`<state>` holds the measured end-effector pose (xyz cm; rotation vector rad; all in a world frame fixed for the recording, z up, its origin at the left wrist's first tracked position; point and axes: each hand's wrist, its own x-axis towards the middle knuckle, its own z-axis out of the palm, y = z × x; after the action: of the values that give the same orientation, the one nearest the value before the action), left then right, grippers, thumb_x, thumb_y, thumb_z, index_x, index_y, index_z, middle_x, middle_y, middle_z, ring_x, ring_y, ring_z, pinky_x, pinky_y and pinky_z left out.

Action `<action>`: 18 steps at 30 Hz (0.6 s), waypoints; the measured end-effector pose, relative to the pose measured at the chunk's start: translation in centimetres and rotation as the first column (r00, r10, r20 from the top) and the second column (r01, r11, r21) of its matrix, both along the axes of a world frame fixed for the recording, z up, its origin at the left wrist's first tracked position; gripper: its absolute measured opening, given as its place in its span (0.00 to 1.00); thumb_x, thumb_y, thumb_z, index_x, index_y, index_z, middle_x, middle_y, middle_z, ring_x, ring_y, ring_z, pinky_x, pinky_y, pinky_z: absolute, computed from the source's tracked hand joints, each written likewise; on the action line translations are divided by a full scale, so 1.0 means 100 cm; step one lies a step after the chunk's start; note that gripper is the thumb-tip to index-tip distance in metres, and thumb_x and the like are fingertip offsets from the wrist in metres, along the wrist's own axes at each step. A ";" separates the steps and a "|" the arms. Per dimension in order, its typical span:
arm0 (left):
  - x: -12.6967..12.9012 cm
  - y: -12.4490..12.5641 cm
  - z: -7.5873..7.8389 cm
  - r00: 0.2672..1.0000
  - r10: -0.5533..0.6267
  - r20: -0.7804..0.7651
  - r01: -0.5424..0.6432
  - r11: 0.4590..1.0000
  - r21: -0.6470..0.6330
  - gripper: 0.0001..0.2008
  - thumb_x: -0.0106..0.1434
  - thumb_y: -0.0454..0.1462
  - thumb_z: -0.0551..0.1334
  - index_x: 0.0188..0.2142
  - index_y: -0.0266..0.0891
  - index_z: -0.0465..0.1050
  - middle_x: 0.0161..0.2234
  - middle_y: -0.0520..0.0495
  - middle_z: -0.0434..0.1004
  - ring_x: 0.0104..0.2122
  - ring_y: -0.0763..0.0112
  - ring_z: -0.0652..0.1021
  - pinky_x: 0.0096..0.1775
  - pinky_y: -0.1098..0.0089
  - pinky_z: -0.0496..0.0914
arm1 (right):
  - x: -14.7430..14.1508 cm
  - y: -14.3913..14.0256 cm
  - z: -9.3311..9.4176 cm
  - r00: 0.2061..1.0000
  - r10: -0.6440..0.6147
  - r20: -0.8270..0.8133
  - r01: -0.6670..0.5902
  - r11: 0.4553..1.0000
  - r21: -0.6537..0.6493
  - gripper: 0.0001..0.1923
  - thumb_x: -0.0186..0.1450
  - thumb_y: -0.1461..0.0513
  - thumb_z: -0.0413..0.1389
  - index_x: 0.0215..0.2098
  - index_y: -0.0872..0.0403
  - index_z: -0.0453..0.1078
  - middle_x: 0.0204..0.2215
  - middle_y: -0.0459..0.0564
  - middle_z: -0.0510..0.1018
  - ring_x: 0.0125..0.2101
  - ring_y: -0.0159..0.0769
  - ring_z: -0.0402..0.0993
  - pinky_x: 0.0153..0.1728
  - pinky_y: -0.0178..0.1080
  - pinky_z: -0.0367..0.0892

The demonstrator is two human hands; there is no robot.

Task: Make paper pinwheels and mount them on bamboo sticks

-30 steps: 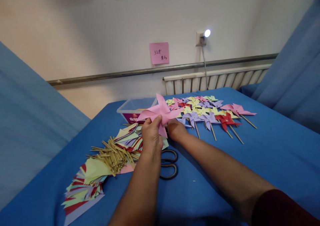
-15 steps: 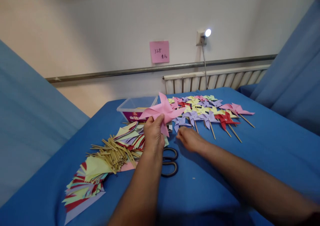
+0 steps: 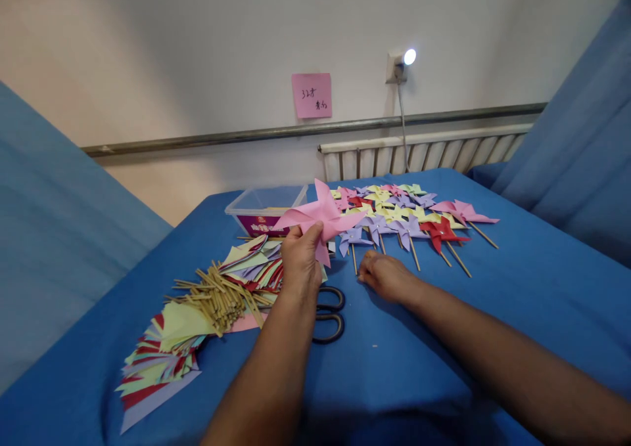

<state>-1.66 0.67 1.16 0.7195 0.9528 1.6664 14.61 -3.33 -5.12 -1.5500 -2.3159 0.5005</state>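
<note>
My left hand [image 3: 300,262] holds up a pink paper pinwheel [image 3: 323,217] pinched at its lower edge, above a pile of coloured paper pieces [image 3: 256,268]. My right hand [image 3: 387,277] rests low on the blue tablecloth [image 3: 493,314], fingers curled, just right of the stick of a purple pinwheel [image 3: 353,238]; whether it pinches anything I cannot tell. Black scissors [image 3: 328,314] lie between my two forearms.
Rows of finished pinwheels on sticks [image 3: 419,216] lie at the back right. A bundle of wooden sticks [image 3: 221,295] lies on fanned paper [image 3: 158,360] at the left. A clear plastic box [image 3: 263,209] stands behind. Wall, radiator [image 3: 419,154] and pink note [image 3: 311,95] lie beyond.
My right hand let go of the pink pinwheel and moved down and right to the tablecloth by the purple pinwheel. My left hand keeps holding the pink pinwheel.
</note>
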 end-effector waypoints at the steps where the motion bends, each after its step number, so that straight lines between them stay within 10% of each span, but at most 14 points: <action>1: 0.000 0.000 0.000 1.000 0.000 0.000 0.000 1.000 -0.006 0.16 0.37 0.37 0.73 0.26 0.34 0.72 0.22 0.51 0.75 0.21 0.75 0.73 0.29 0.72 0.66 | 0.002 0.001 -0.001 1.000 -0.012 0.001 0.012 1.000 -0.003 0.07 0.66 0.61 0.53 0.34 0.55 0.71 0.36 0.51 0.74 0.35 0.34 0.70 0.36 0.34 0.60; 9: 0.002 -0.002 0.000 1.000 -0.010 -0.003 0.010 1.000 0.004 0.17 0.37 0.37 0.74 0.27 0.34 0.73 0.23 0.50 0.75 0.21 0.74 0.73 0.29 0.71 0.67 | 0.004 0.002 -0.004 0.966 0.081 -0.244 -0.113 0.986 -0.119 0.07 0.64 0.62 0.54 0.29 0.55 0.71 0.31 0.47 0.75 0.31 0.31 0.70 0.33 0.32 0.62; 18: 0.004 -0.001 -0.002 0.999 -0.017 -0.032 0.017 1.000 -0.003 0.15 0.38 0.36 0.73 0.25 0.34 0.73 0.20 0.51 0.74 0.19 0.75 0.72 0.26 0.73 0.66 | 0.007 0.010 -0.007 0.991 0.032 -0.131 -0.035 0.999 -0.022 0.05 0.59 0.61 0.61 0.29 0.54 0.71 0.29 0.45 0.74 0.30 0.30 0.68 0.31 0.31 0.59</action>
<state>-1.24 0.59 0.97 0.7527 0.9687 1.6428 15.28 -2.29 -5.82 -1.4457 -2.2478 0.6213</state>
